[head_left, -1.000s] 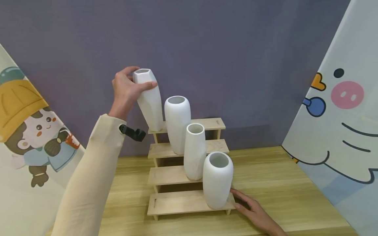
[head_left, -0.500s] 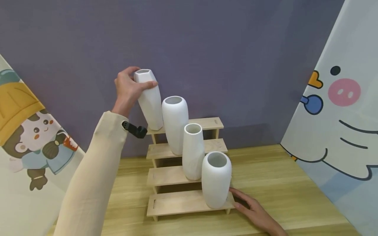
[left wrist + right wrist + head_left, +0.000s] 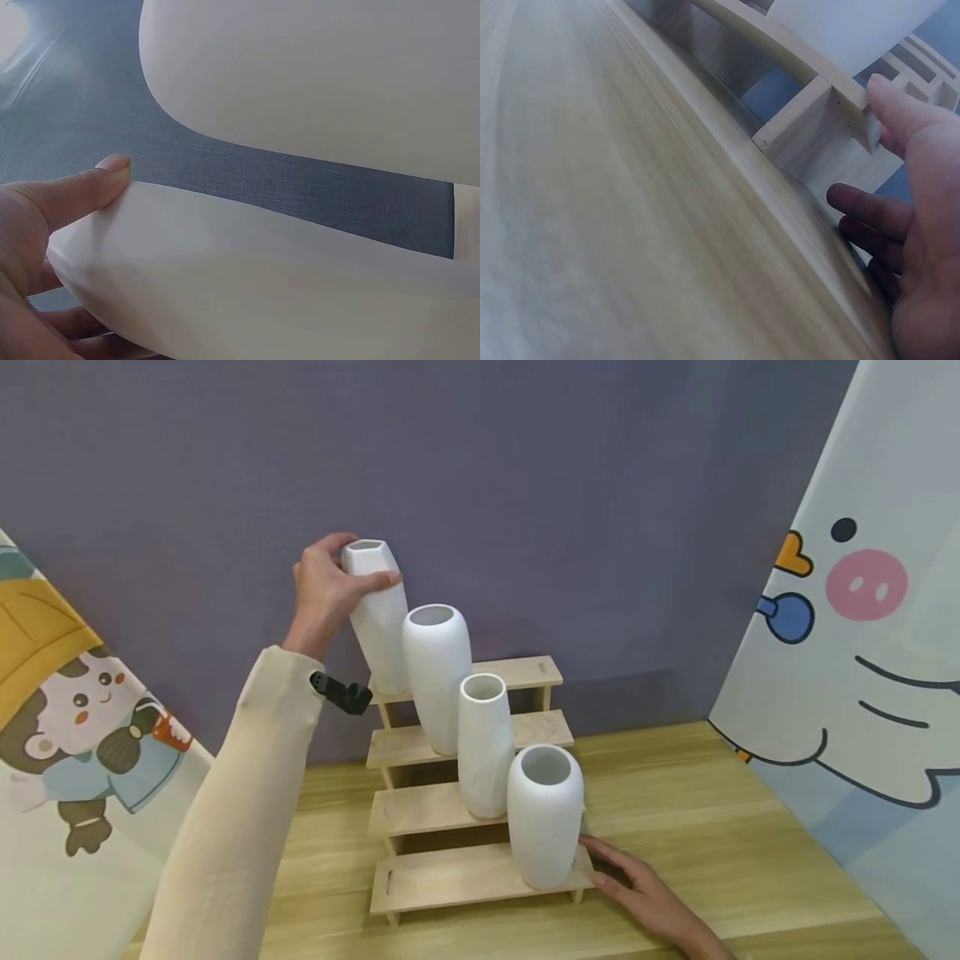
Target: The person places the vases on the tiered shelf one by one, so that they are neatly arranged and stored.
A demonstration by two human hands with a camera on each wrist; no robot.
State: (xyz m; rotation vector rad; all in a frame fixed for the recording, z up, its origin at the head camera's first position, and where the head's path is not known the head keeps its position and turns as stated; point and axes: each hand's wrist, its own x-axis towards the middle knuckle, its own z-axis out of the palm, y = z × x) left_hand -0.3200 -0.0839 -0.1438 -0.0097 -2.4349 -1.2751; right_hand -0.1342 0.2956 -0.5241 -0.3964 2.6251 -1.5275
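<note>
My left hand [image 3: 324, 597] grips a white faceted vase [image 3: 381, 635] near its rim, thumb on the near side and fingers round the back. This vase leans a little, its base at the left end of the top step of a wooden tiered stand [image 3: 442, 878]. In the left wrist view, the thumb presses on the vase wall [image 3: 225, 262]. My right hand [image 3: 651, 897] is at the right end of the bottom step. In the right wrist view, its thumb [image 3: 889, 97] meets the step's end, with the other fingers [image 3: 870, 210] loosely extended below.
On the lower steps stand a white rounded vase [image 3: 437, 668], a slim white vase [image 3: 483, 752] and a wide white vase [image 3: 545, 827], stepping down rightward. The stand rests on a wood-grain table [image 3: 675, 810] before a grey-blue backdrop [image 3: 570, 510]. Cartoon-printed panels [image 3: 847, 693] flank it.
The view has shifted slightly, so the stand and vases appear a little further left. My left hand keeps hold of the faceted vase, and my right hand stays at the bottom step's end.
</note>
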